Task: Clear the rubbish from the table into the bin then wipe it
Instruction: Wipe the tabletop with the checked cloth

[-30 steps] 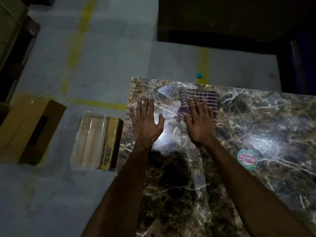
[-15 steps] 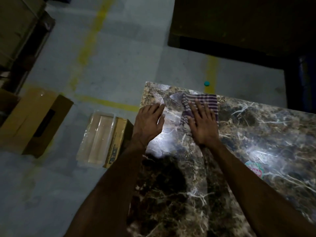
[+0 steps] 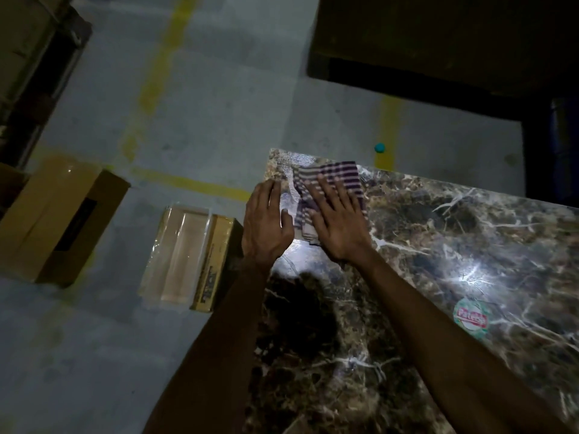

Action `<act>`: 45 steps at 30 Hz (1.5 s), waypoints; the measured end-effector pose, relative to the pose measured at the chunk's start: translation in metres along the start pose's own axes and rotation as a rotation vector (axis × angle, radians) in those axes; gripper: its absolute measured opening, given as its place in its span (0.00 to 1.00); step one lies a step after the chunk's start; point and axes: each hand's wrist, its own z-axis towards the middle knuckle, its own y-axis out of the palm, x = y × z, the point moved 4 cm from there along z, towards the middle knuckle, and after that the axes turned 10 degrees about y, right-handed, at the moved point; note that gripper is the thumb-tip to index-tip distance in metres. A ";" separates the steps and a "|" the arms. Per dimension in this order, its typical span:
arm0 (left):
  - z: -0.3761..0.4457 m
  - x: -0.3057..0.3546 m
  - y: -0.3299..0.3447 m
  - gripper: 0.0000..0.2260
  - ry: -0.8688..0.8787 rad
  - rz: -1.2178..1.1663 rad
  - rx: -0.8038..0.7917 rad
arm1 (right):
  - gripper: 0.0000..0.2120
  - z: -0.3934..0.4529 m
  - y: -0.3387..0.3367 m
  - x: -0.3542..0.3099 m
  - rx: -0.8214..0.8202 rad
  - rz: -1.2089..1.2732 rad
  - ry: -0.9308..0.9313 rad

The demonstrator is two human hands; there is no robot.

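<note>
a: what do you count around your table (image 3: 438, 277)?
b: one table. on it, one striped cloth (image 3: 329, 183) and one round sticker (image 3: 471, 317).
a: your hands?
b: two, left hand (image 3: 266, 227) and right hand (image 3: 338, 223).
a: left of the table?
b: two cardboard boxes (image 3: 59, 220) (image 3: 191, 261). beyond it, one small teal cap (image 3: 379, 147).

Dim, blurred; glare on table (image 3: 470, 270)

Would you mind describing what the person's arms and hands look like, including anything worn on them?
Both forearms are bare up to where they leave the bottom of the head view: no sleeves show. The left hand and right hand wear no gloves, and no watch, bracelet or ring can be made out, though the light is dim. The fingers are bare too.
</note>
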 end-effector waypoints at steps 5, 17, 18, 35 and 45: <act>0.002 0.003 -0.002 0.28 0.019 0.029 -0.014 | 0.29 0.044 -0.003 -0.012 0.081 0.044 0.164; 0.002 0.009 0.009 0.24 0.259 0.071 -0.134 | 0.29 0.038 -0.009 0.024 0.054 0.014 0.138; 0.002 0.009 0.012 0.25 0.300 0.080 -0.169 | 0.30 0.046 -0.011 0.022 0.068 0.031 0.191; 0.004 0.010 0.017 0.26 0.302 0.150 -0.298 | 0.30 0.036 -0.017 0.056 0.080 0.061 0.359; 0.019 0.066 0.039 0.21 -0.026 0.183 -0.176 | 0.30 -0.035 -0.020 0.100 0.098 0.044 0.340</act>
